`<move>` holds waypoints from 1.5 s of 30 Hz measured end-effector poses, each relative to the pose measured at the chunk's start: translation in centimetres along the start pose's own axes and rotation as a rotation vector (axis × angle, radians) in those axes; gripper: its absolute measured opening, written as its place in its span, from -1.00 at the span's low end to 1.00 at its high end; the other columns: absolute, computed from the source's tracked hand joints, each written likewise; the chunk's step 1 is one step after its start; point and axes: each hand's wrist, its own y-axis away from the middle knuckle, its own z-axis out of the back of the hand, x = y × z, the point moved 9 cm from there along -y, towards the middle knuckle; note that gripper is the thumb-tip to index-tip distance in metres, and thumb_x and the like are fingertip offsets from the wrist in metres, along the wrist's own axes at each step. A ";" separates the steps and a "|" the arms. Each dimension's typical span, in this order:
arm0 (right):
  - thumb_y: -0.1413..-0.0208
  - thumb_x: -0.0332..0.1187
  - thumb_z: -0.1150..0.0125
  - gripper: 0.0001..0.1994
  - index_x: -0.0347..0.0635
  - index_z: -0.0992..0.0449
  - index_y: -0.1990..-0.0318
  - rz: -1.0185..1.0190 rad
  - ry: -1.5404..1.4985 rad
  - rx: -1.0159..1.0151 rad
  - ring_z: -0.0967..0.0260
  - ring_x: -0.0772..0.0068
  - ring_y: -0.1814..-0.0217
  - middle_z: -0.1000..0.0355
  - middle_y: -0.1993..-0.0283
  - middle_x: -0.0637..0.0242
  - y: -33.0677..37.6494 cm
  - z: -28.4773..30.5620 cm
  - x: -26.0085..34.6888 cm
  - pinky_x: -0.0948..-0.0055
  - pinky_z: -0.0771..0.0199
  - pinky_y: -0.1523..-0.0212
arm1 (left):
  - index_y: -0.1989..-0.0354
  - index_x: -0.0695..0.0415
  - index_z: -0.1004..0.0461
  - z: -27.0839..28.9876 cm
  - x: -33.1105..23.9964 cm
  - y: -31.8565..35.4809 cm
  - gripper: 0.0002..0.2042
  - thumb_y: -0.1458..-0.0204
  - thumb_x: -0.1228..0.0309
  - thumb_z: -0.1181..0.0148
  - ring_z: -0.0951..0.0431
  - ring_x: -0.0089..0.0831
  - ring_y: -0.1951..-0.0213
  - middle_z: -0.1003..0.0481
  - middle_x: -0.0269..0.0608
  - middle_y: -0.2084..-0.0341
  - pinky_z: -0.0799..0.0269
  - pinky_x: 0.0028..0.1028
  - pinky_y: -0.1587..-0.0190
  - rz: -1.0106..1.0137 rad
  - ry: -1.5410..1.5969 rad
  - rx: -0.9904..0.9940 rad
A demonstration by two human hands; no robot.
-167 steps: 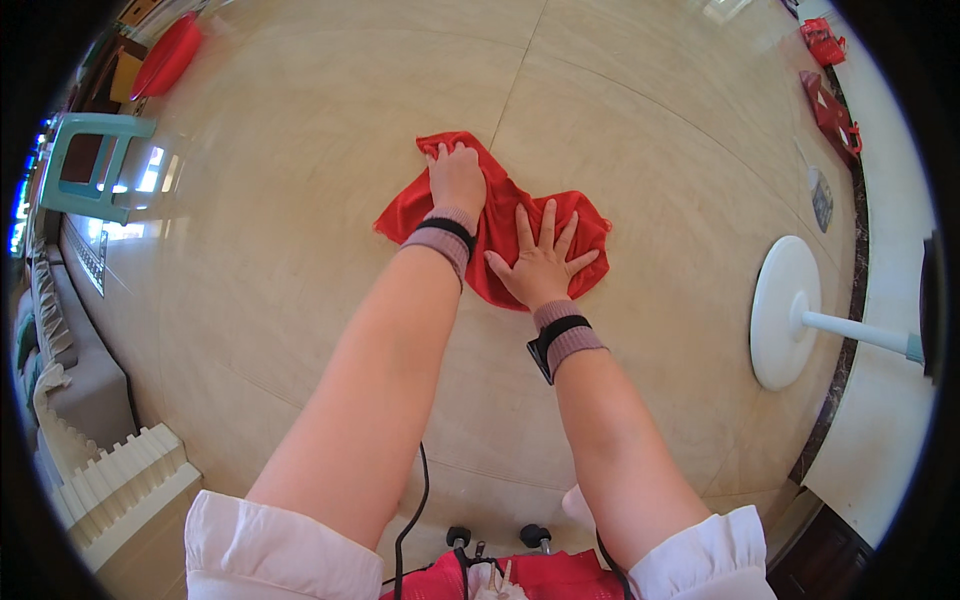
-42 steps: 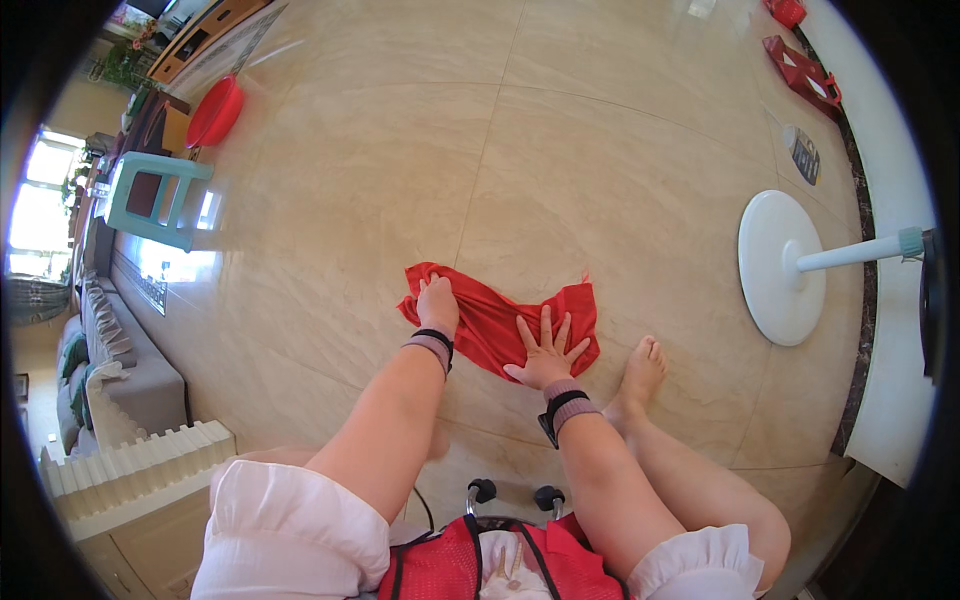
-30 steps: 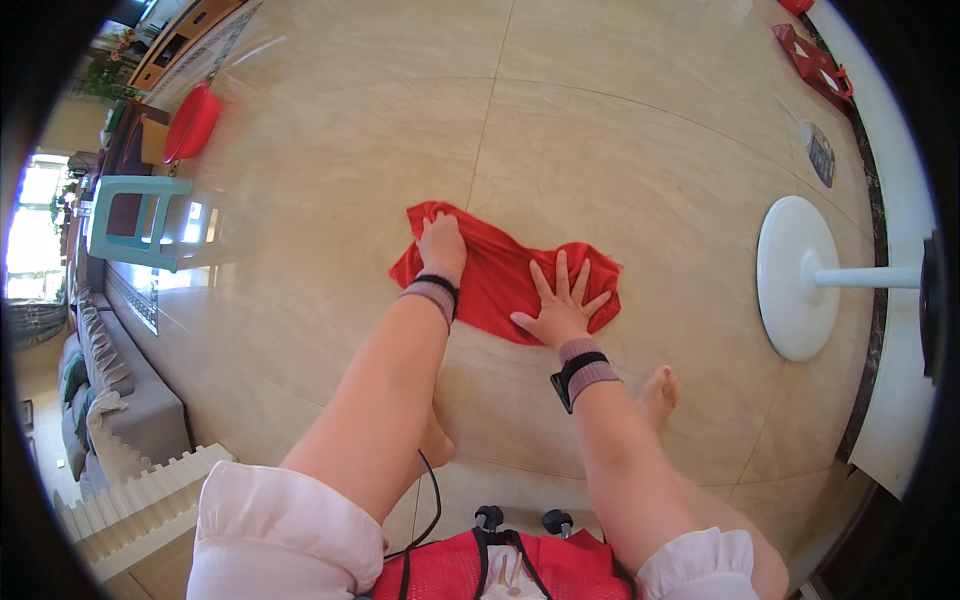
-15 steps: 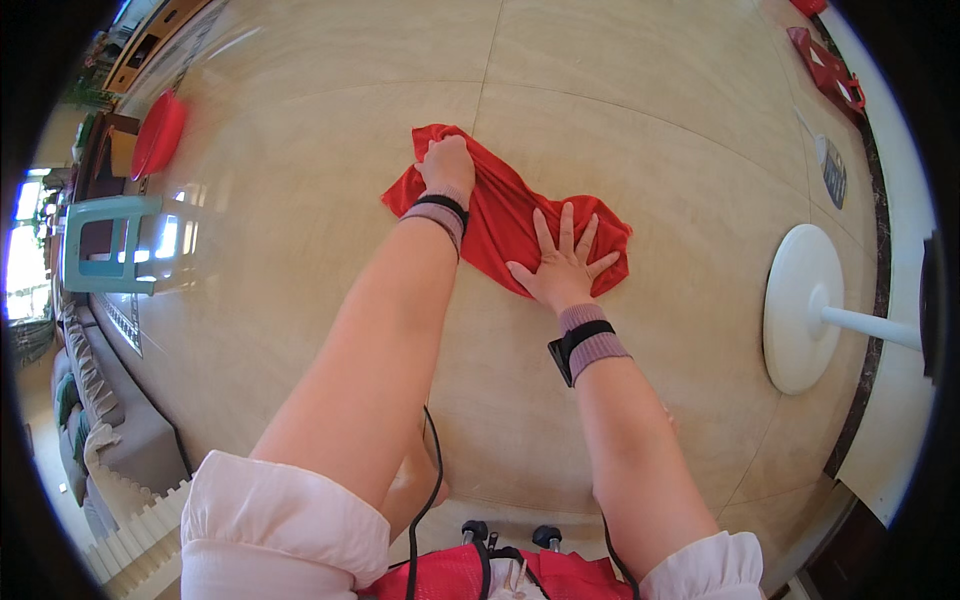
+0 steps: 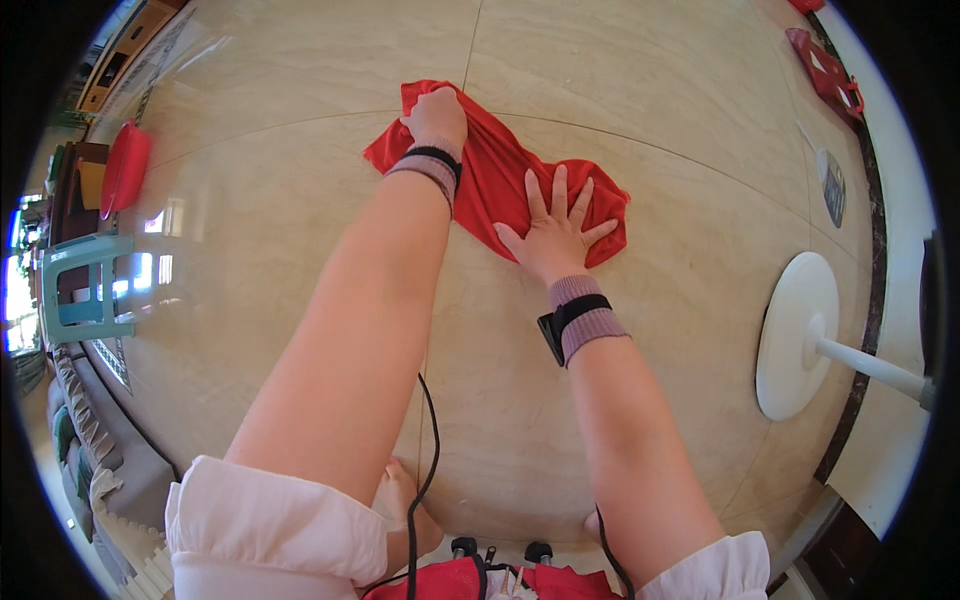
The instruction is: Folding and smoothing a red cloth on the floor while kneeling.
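Note:
A crumpled red cloth (image 5: pixel 490 170) lies spread on the tiled floor in front of me. At its far left end, my left hand (image 5: pixel 436 120) is closed in a fist on a bunched part of the fabric. My right hand (image 5: pixel 556 235) presses flat on the right part of the same cloth, its fingers spread wide. Both wrists wear mauve cuffs with black straps, and a small dark device sits on the right one.
A round white stand base (image 5: pixel 797 335) with a pole is on the right. Far right lie a dark red bag (image 5: pixel 825 75) and a grey flat object (image 5: pixel 831 188). Leftward are a red basin (image 5: pixel 126 170), a pale green stool (image 5: pixel 88 288) and a grey sofa (image 5: pixel 125 455). A black cable (image 5: pixel 432 430) hangs near my foot.
Both hands and the red cloth have moved farther away and slightly left. My left fist keeps its grip, and my right hand stays flat on the cloth. The view has shifted a little.

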 end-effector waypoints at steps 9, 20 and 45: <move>-0.16 0.38 -0.13 -0.04 0.46 0.20 -0.63 0.037 0.000 -0.048 0.78 -0.09 -0.73 0.54 -0.74 0.39 -1.3 0.4 0.1 -0.77 0.67 -0.38 | 0.24 0.13 -0.64 -0.2 0.5 -0.5 -0.76 -0.26 0.33 -0.03 -0.65 0.06 0.06 -0.65 0.08 0.19 -0.56 -0.05 -0.02 -0.044 0.054 -0.046; -0.15 0.32 -0.16 -0.03 0.38 0.17 -0.63 0.110 0.023 -0.026 0.73 -0.08 -0.74 0.51 -0.74 0.36 6.5 -4.7 0.9 -0.73 0.74 -0.39 | 0.24 0.06 -0.59 0.7 6.1 9.0 -0.82 -0.20 0.42 -0.02 -0.62 0.06 0.00 -0.64 0.09 0.18 -0.53 -0.07 -0.06 0.045 0.117 -0.015; -0.13 0.27 -0.21 -0.01 0.38 0.19 -0.63 0.127 -0.042 0.014 0.75 -0.07 -0.74 0.51 -0.74 0.43 14.2 -8.4 1.3 -0.73 0.75 -0.39 | 0.24 0.11 -0.53 2.1 8.6 16.4 -0.86 -0.14 0.54 -0.03 -0.52 0.22 -0.18 -0.61 0.24 0.16 -0.52 0.02 -0.07 0.031 0.195 -0.027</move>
